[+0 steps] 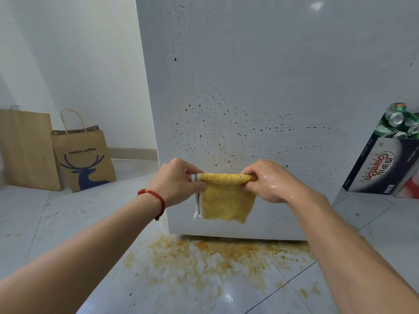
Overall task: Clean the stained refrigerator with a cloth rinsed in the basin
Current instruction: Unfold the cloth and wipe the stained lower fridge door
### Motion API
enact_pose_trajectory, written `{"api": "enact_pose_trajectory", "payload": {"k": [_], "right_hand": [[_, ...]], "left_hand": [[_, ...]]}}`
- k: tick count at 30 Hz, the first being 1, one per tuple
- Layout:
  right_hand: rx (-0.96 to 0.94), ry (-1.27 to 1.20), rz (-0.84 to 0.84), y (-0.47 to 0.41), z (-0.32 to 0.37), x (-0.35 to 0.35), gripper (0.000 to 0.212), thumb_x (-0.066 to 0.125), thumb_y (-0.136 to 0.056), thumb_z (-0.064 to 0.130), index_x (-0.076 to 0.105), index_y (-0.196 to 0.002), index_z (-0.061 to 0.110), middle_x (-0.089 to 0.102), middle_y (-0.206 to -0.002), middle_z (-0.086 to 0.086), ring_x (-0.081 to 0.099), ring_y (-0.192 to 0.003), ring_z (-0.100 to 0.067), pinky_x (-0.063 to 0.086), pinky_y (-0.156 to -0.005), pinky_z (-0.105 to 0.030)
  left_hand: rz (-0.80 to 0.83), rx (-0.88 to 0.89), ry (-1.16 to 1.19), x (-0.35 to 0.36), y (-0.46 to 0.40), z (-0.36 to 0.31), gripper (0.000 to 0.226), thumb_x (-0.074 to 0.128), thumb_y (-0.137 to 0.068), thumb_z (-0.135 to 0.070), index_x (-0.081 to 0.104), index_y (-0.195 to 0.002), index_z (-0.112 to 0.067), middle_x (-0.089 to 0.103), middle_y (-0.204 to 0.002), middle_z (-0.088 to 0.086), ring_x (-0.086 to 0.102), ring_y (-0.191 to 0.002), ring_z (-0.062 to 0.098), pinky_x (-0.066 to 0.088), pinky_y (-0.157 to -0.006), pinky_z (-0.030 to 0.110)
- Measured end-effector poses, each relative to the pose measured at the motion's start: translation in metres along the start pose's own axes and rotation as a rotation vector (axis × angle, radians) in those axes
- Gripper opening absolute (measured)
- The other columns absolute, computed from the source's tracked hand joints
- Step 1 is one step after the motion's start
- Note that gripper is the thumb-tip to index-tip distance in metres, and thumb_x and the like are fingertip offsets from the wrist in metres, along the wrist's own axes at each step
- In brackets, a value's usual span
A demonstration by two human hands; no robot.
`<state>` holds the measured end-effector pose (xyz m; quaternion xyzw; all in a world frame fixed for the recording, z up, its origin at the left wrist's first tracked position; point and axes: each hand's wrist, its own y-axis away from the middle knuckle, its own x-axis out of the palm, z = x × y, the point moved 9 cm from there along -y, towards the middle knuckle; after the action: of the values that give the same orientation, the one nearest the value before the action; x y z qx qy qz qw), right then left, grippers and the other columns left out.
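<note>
Both hands hold the yellow cloth (226,200) up in front of the refrigerator (260,87): the left hand (179,177) fingers pinch its striped corner, the right hand (267,180) fingers curl round the other corner. The cloth hangs below the fingers; brown stains (204,252) spread on the floor beneath.

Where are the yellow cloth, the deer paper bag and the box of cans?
yellow cloth (226,200), head view, middle of hanging part.
deer paper bag (85,159), head view, printed front.
box of cans (381,168), head view, labelled side.
</note>
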<state>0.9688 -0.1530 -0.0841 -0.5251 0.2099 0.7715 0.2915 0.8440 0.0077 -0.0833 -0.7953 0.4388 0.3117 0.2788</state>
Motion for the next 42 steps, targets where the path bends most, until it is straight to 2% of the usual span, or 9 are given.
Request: {"api": "enact_pose_trajectory", "payload": {"k": [3,7,13,22,25,30,34,37,42], "right_hand": [[-0.015,-0.112,0.02,0.002,-0.006,-0.007,0.02,0.067,-0.097,0.024,0.072,-0.077,0.027,0.057,-0.109,0.003,0.053,-0.108,-0.018,0.046,-0.088,-0.041],[0.026,-0.819,0.063,0.008,-0.017,0.004,0.014,0.071,-0.098,0.026,0.07,-0.098,0.012,0.076,-0.093,-0.004,0.072,-0.088,-0.017,0.059,-0.086,-0.04],[0.172,-1.859,0.041,0.016,0.011,0.034,0.063,0.042,-0.106,0.052,0.071,-0.121,-0.001,0.075,-0.116,-0.021,0.075,-0.105,-0.033,0.06,-0.088,-0.044],[0.219,-2.107,-0.002,0.017,0.05,0.024,0.082,0.031,-0.101,0.07,0.067,-0.131,0.003,0.07,-0.124,-0.029,0.072,-0.106,-0.045,0.062,-0.078,-0.058],[0.097,-2.002,-0.195,0.017,0.048,-0.011,0.076,0.034,-0.099,0.072,0.069,-0.131,0.013,0.074,-0.122,-0.019,0.074,-0.108,-0.037,0.056,-0.092,-0.052],[-0.341,-1.425,-0.706,0.028,0.094,-0.112,0.064,0.04,-0.088,0.086,0.069,-0.12,0.039,0.072,-0.116,0.003,0.062,-0.074,-0.019,0.049,-0.069,-0.036],[-0.516,-0.265,-1.085,-0.029,0.179,-0.157,0.073,0.029,-0.103,0.062,0.019,-0.165,0.025,0.018,-0.17,-0.003,0.021,-0.155,-0.024,0.022,-0.121,-0.065],[-0.355,0.265,-1.038,-0.092,0.213,-0.16,0.087,0.032,-0.097,0.069,0.018,-0.166,0.017,0.0,-0.173,-0.017,-0.005,-0.16,-0.035,0.004,-0.123,-0.068],[-0.376,0.493,-1.2,-0.122,0.248,-0.168,0.073,0.044,-0.101,0.056,0.027,-0.164,0.022,0.018,-0.172,-0.013,0.014,-0.159,-0.036,0.008,-0.126,-0.061]], "left_hand": [[0.039,-0.065,0.007,-0.003,-0.006,0.001,0.02,0.074,-0.09,-0.036,0.078,-0.089,-0.017,0.065,-0.069,-0.005,0.056,-0.063,0.012,0.043,-0.055,0.02],[0.137,-0.285,0.608,0.003,-0.004,0.01,0.029,0.066,-0.097,-0.035,0.073,-0.105,-0.008,0.074,-0.104,0.003,0.069,-0.096,0.018,0.056,-0.094,0.037],[0.083,-0.306,0.786,0.016,-0.003,-0.005,0.037,0.04,-0.107,-0.046,0.06,-0.117,-0.017,0.067,-0.099,0.004,0.067,-0.086,0.02,0.061,-0.079,0.045],[-0.415,-0.095,0.114,-0.072,-0.02,-0.026,0.034,0.054,-0.094,-0.059,0.056,-0.108,-0.028,0.065,-0.094,-0.009,0.066,-0.085,0.017,0.056,-0.076,0.038],[-0.549,-0.078,0.237,-0.11,-0.024,-0.032,0.018,0.055,-0.097,-0.041,0.057,-0.108,-0.026,0.065,-0.097,-0.008,0.066,-0.086,0.02,0.058,-0.079,0.048],[-0.674,-0.123,0.585,-0.145,-0.023,-0.017,0.019,0.058,-0.091,-0.013,0.059,-0.104,-0.026,0.065,-0.099,-0.001,0.069,-0.085,0.026,0.06,-0.076,0.054],[-0.749,-0.117,0.763,-0.161,-0.024,-0.009,0.019,0.058,-0.089,-0.009,0.061,-0.1,-0.025,0.067,-0.097,0.001,0.069,-0.081,0.025,0.061,-0.075,0.054],[-0.756,-0.119,0.845,-0.164,-0.026,-0.001,0.02,0.058,-0.09,-0.009,0.063,-0.098,-0.026,0.068,-0.097,0.001,0.068,-0.088,0.023,0.059,-0.08,0.055],[-0.816,-0.06,0.88,-0.176,-0.027,0.012,0.023,0.057,-0.094,-0.007,0.065,-0.102,-0.027,0.068,-0.103,-0.008,0.063,-0.097,0.007,0.056,-0.086,0.043]]}}
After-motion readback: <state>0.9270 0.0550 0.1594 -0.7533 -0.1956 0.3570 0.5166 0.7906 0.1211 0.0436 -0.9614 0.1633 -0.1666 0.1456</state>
